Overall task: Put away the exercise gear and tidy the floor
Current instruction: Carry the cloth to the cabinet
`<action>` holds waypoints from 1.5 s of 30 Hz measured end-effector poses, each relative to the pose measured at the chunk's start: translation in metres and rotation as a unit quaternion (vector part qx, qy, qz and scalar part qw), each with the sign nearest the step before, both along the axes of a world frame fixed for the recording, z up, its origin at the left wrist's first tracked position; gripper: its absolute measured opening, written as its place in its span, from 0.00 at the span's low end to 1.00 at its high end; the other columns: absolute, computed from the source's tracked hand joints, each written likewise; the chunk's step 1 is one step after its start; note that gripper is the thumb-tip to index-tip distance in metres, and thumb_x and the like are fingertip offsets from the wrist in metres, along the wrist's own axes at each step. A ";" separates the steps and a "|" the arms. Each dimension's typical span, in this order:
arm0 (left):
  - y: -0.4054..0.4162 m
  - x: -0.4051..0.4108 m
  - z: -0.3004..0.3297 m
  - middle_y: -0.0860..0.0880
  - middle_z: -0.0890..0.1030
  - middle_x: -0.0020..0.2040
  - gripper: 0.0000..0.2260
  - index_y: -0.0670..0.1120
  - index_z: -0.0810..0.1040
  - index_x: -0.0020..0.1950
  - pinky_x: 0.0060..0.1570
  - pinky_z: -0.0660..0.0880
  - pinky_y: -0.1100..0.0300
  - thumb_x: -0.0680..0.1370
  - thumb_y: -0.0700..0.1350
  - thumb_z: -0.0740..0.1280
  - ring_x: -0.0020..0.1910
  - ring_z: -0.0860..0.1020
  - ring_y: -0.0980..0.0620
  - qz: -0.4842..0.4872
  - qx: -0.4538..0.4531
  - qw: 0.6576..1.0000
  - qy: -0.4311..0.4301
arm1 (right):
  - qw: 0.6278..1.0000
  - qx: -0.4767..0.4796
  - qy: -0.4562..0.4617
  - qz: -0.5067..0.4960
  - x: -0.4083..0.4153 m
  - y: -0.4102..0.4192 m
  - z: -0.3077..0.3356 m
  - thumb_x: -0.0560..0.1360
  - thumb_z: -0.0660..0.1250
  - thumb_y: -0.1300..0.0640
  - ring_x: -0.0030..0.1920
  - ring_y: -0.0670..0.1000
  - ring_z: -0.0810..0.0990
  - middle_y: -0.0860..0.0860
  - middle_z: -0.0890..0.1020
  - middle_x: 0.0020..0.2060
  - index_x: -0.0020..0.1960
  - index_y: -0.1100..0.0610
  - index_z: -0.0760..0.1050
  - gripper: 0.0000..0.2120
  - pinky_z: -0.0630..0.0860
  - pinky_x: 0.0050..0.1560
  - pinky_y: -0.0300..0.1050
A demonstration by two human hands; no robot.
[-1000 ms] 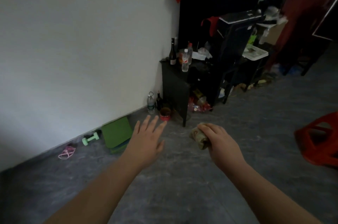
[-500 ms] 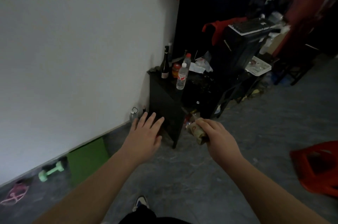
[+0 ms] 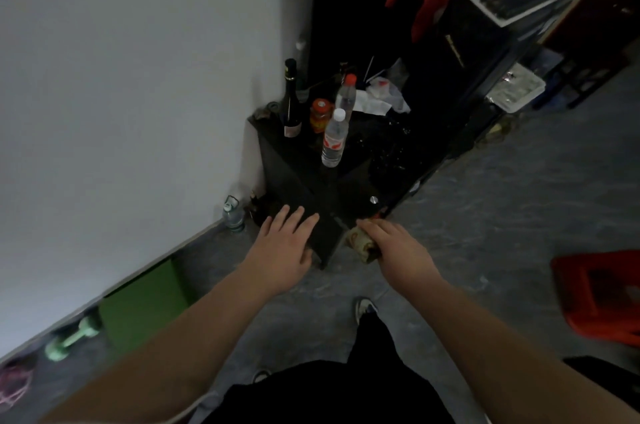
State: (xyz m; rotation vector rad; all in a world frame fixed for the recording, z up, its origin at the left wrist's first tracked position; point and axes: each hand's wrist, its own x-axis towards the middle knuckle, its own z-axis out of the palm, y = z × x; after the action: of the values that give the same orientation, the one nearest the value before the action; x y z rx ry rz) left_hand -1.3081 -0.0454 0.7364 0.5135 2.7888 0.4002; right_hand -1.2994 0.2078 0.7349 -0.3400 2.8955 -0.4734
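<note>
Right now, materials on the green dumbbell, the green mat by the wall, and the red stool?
Green dumbbell: pale mint matte coating, likely vinyl or neoprene over metal; no shine, though it is blurred.
Green mat: flat matte slab leaning at the wall, probably foam.
Red stool: glossy moulded shell with cut-outs, looks like plastic.

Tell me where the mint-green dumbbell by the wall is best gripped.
Judging by its pose, grip the dumbbell around the thin middle bar, coming from above: it lies flat on the floor beside the green mat, its thick ends harder to close a hand around.
</note>
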 end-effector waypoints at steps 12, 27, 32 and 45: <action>0.116 -0.120 -0.099 0.45 0.54 0.80 0.32 0.52 0.50 0.80 0.76 0.53 0.43 0.79 0.49 0.61 0.79 0.49 0.42 0.209 0.000 0.967 -0.149 | 0.973 0.013 -0.140 0.180 -0.227 0.076 -0.093 0.74 0.64 0.67 0.73 0.53 0.64 0.51 0.66 0.74 0.77 0.49 0.62 0.34 0.66 0.71 0.53; 0.185 -0.153 -0.186 0.44 0.49 0.81 0.34 0.49 0.47 0.81 0.77 0.49 0.45 0.78 0.46 0.61 0.79 0.43 0.43 0.263 0.025 0.953 -0.147 | 0.920 0.095 -0.071 0.375 -0.234 0.107 -0.225 0.72 0.64 0.50 0.79 0.58 0.45 0.54 0.50 0.80 0.80 0.51 0.43 0.44 0.50 0.76 0.63; 0.196 -0.156 -0.204 0.43 0.46 0.81 0.36 0.48 0.45 0.81 0.77 0.50 0.43 0.79 0.57 0.60 0.79 0.42 0.41 0.279 0.046 0.946 -0.156 | 0.946 -0.074 -0.084 0.304 -0.248 0.112 -0.217 0.75 0.57 0.52 0.78 0.53 0.53 0.54 0.61 0.77 0.78 0.56 0.59 0.31 0.53 0.77 0.56; 0.225 -0.152 -0.236 0.46 0.38 0.80 0.29 0.47 0.39 0.80 0.77 0.41 0.47 0.84 0.56 0.46 0.78 0.36 0.47 0.241 -0.045 0.961 -0.126 | 0.926 0.112 -0.055 0.355 -0.249 0.114 -0.230 0.81 0.46 0.44 0.79 0.57 0.46 0.58 0.53 0.79 0.79 0.60 0.48 0.32 0.53 0.78 0.56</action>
State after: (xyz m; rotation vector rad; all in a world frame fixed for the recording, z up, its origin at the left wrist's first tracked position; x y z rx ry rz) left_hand -1.4601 0.1793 0.5005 -0.2338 2.6380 0.4010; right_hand -1.5480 0.3219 0.5051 -1.2051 2.4361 -0.0314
